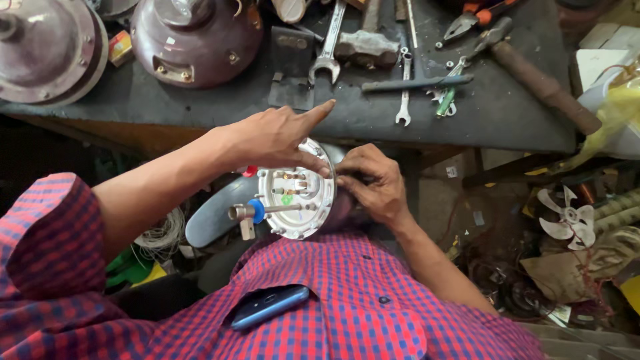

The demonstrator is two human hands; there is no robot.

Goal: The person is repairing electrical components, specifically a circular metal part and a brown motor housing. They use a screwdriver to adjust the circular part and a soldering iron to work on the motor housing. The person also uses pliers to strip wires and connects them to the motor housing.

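Below cluttered workbench (200, 107), both hands (280, 137) clamped on round motor plate (297, 200), shaft (267, 211) pointing left.

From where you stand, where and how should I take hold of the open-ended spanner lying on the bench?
Grip the spanner around its bare middle shank, coming from above. It lies flat and upright in view, with screwdrivers crowding its right side and the T-handle bar crossing it.

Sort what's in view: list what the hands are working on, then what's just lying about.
In hand:
- white round motor plate, held by left hand and right hand
- its shaft

Lying about:
- spanners
- hammer
- pliers
- maroon housings
- white fan blade
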